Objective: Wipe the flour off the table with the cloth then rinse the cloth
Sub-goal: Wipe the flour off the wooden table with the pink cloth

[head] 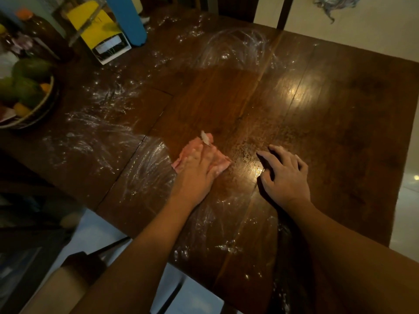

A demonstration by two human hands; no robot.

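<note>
Head view is showing the left hand [195, 171] pressing flat, fingers straight, on the pink cloth [222, 163] lying mid-table [328, 123]; the right hand [285, 175] is resting beside it, fingers loosely spread, holding nothing. A fruit bowl [43, 105] is standing far left, flour [140, 168] streaking between.

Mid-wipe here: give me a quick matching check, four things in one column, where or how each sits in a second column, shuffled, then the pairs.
Column one
1. cloth
2. right hand
3. fruit bowl
4. blue container

Column two
A. at the left edge of the table, holding green fruit
B. pressed flat under the left hand
C. resting on wiped wood, holding nothing
D. at the far edge, beside the yellow box

Pairs: 1-B, 2-C, 3-A, 4-D
</note>
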